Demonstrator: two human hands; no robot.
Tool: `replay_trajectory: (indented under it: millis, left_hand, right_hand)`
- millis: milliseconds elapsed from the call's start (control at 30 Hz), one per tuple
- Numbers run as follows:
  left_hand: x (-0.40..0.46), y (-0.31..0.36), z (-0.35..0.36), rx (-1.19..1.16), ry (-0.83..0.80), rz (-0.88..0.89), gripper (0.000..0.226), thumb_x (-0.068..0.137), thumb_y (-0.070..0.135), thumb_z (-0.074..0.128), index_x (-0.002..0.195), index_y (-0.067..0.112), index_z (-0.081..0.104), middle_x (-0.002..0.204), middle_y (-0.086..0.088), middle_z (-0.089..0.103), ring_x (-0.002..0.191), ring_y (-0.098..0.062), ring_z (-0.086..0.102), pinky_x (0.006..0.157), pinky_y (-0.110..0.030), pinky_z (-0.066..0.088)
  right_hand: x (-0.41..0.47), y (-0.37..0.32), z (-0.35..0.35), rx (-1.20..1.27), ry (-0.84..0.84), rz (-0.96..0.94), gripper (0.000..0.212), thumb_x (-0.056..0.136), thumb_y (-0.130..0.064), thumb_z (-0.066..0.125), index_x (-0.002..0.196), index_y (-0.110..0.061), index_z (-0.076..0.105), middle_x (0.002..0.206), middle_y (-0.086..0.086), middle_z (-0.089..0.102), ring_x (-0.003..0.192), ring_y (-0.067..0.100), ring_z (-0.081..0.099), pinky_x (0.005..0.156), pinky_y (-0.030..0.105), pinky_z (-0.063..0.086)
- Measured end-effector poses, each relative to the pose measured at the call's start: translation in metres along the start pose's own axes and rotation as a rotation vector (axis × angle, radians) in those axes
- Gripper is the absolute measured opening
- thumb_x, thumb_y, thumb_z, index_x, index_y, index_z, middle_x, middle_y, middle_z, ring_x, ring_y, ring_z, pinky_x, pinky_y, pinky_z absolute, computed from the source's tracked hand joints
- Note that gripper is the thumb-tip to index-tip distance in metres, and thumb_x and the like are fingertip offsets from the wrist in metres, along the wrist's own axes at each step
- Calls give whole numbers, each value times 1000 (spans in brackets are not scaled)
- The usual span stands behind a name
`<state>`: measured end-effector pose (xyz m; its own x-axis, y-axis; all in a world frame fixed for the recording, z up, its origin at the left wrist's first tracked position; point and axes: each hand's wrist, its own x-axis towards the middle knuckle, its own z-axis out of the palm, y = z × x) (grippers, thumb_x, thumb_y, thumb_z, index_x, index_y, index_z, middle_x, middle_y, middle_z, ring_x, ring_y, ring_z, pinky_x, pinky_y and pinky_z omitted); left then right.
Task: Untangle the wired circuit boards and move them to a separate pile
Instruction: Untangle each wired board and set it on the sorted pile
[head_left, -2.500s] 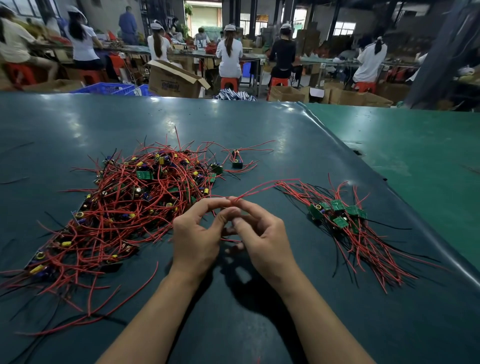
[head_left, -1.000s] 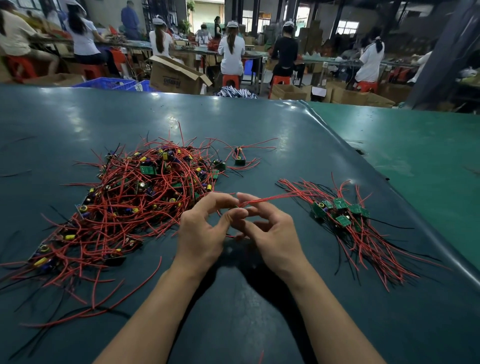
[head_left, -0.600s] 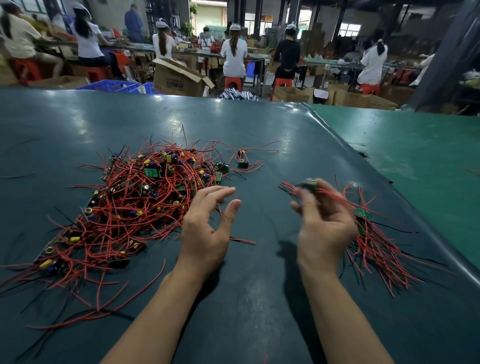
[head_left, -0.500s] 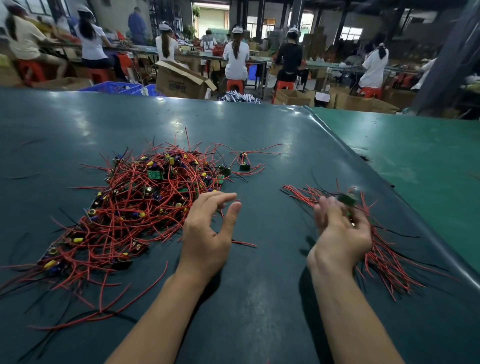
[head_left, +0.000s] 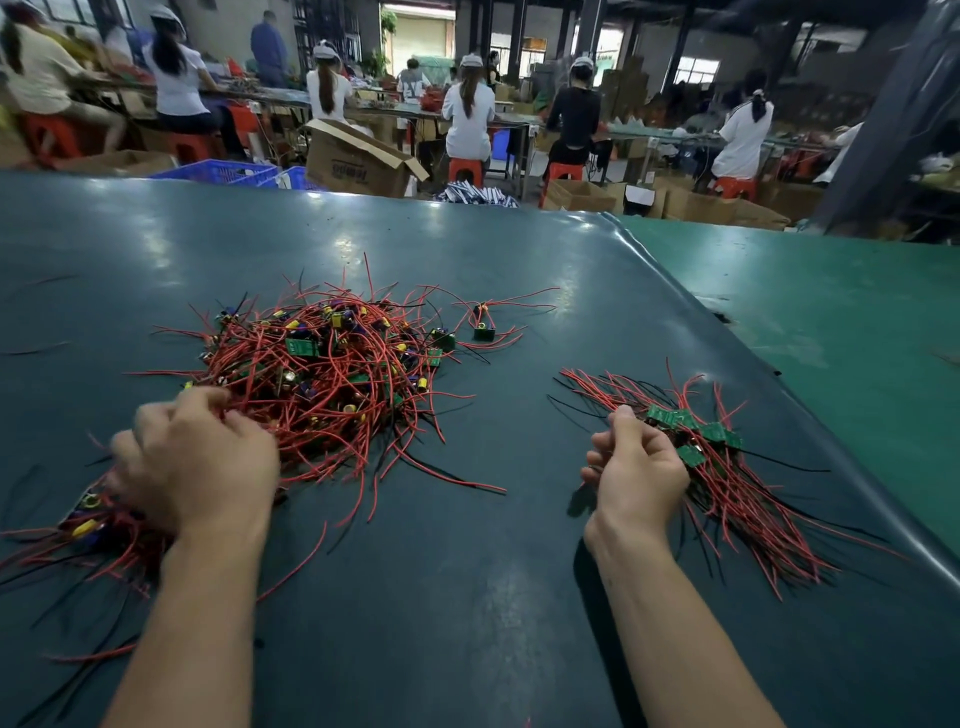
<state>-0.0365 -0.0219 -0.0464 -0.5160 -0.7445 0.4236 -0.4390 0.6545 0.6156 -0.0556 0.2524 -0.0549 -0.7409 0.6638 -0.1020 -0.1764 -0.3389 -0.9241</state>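
Dark teal glossy table mat (head_left: 467, 597), brighter green mat (head_left: 831, 322) beside it on the right. Behind: open brown cardboard box (head_left: 358, 161), blue plastic crates (head_left: 223, 171), workers seated on red stools (head_left: 464, 169) at long benches.

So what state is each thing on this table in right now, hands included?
Big heap of red-wired green circuit boards: tangled, the bigger pile.
Small pile of red-wired green circuit boards: wires roughly aligned, set apart on the right.
Lone wired circuit board: lies apart behind the heap.
Left hand: fingers curled into the heap's near edge.
Right hand: loosely curled beside the small pile; grip unclear.
Dark green table mat: flat, glossy.
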Motion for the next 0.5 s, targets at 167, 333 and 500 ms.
replay_trajectory:
  millis: [167, 333, 500]
  left_hand:
    - [2, -5, 0, 96, -126, 3, 33, 89, 25, 64, 121, 15, 65, 124, -21, 51, 118, -42, 41, 97, -52, 35]
    - [6, -8, -1, -7, 45, 6, 29, 89, 15, 56, 116, 16, 68, 123, -18, 47, 118, -44, 38, 96, -54, 37]
    - [6, -12, -2, 68, -40, -89, 37, 88, 8, 56, 124, 12, 63, 124, -26, 54, 116, -47, 41, 96, -53, 38]
  right_hand:
    - [-2, 1, 3, -83, -53, -32, 22, 94, -23, 63, 75, -15, 55, 46, -9, 56, 38, 3, 45, 36, 18, 36]
    - [-2, -1, 0, -91, -66, -9, 22, 93, -22, 65, 75, -13, 57, 46, -9, 56, 38, 4, 45, 36, 19, 37]
    - [-3, -1, -2, -111, -98, -4, 23, 93, -22, 66, 74, -12, 57, 48, -8, 56, 39, 4, 45, 37, 19, 37]
